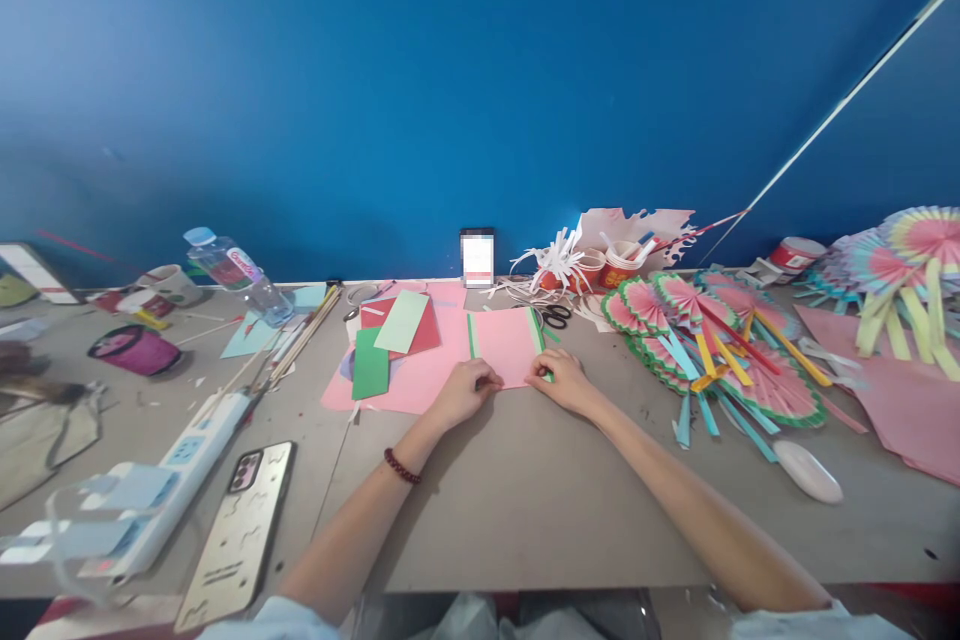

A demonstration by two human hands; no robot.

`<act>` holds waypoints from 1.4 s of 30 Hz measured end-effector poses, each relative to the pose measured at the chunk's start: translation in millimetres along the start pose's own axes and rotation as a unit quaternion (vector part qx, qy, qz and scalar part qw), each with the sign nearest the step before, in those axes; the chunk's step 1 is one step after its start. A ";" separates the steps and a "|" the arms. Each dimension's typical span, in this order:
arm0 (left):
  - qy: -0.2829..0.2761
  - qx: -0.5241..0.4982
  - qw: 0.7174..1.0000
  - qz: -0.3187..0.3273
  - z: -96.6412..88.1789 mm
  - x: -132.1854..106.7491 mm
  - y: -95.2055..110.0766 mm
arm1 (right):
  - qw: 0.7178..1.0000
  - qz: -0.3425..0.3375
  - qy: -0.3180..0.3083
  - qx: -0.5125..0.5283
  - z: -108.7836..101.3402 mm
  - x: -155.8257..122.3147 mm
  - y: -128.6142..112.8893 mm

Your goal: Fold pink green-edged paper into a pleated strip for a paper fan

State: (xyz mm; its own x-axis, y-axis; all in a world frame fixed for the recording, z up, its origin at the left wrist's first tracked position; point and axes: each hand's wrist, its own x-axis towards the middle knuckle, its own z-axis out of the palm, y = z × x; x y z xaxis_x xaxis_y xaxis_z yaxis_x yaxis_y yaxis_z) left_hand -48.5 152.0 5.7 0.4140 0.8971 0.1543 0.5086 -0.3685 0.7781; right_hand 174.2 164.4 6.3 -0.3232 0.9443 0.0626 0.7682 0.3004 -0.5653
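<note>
A pink sheet of paper with green strips along its left and right sides lies on the table in front of me. My left hand is closed at its near left edge, thumb and fingertips pinched together on the paper. At the near right corner, my right hand pinches the sheet, and a bit of green shows between its fingers. Left of the sheet, a larger pink paper lies flat under a green card, a pale green card and a red card.
Black-handled scissors lie behind my right hand. Pleated paper fans with coloured strips and a white computer mouse are to the right. On the left are a power strip, a phone and a tilted water bottle. A lit screen stands against the blue wall.
</note>
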 end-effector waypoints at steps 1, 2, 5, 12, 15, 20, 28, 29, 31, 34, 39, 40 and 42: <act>-0.001 0.007 1.000 0.000 0.0 0.0 0.4 | 1.000 0.000 0.000 -0.002 0.3 0.0 0.3; -0.002 0.014 1.000 0.000 0.0 0.0 0.9 | 1.000 0.001 0.001 -0.005 0.7 -0.2 0.4; 0.002 0.036 0.999 0.002 -0.1 0.0 2.1 | 1.000 0.006 0.004 -0.022 0.8 -2.5 -0.9; 0.007 0.047 0.999 0.008 0.7 -0.8 0.8 | 0.982 -0.113 0.062 -0.140 2.5 -16.6 -20.6; 0.011 0.048 0.999 0.014 0.7 -1.0 0.4 | 0.958 -0.196 0.043 -0.203 10.4 -21.5 -29.7; 0.014 0.031 0.999 0.018 1.3 0.3 -1.1 | 0.947 -0.204 0.035 -0.247 22.4 -30.4 -39.6; 0.004 -0.011 1.000 -0.012 -8.4 -1.2 1.4 | 0.938 -0.177 0.044 -0.294 27.1 -44.7 -51.4; 0.006 -0.015 1.000 -0.020 -11.0 -1.7 1.2 | 0.938 -0.175 0.042 -0.297 27.2 -45.2 -52.2; 0.005 -0.024 0.999 -0.032 -16.0 -2.4 -0.1 | 0.937 -0.171 0.035 -0.301 27.0 -45.7 -53.5; -0.010 -0.026 0.999 -0.032 -21.9 -2.7 -1.9 | 0.936 -0.164 0.026 -0.309 26.3 -45.6 -55.0; -0.031 -0.034 0.998 -0.039 -28.1 -2.7 2.5 | 0.934 -0.160 0.010 -0.319 25.3 -45.8 -56.0; -0.032 -0.039 0.998 -0.046 -28.8 -2.6 3.8 | 0.935 -0.159 0.009 -0.318 25.2 -45.9 -56.1; -0.033 -0.046 0.997 -0.057 -29.4 -2.0 5.4 | 0.936 -0.155 0.011 -0.316 25.0 -46.2 -56.3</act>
State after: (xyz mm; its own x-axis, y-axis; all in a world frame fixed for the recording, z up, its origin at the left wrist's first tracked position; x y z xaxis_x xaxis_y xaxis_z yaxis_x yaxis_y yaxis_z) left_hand -68.8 155.3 27.5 0.4084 0.9125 0.0233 0.4843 -0.2382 0.8418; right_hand 132.0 100.5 14.7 -0.5791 0.7986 0.1638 0.8147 0.5742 0.0810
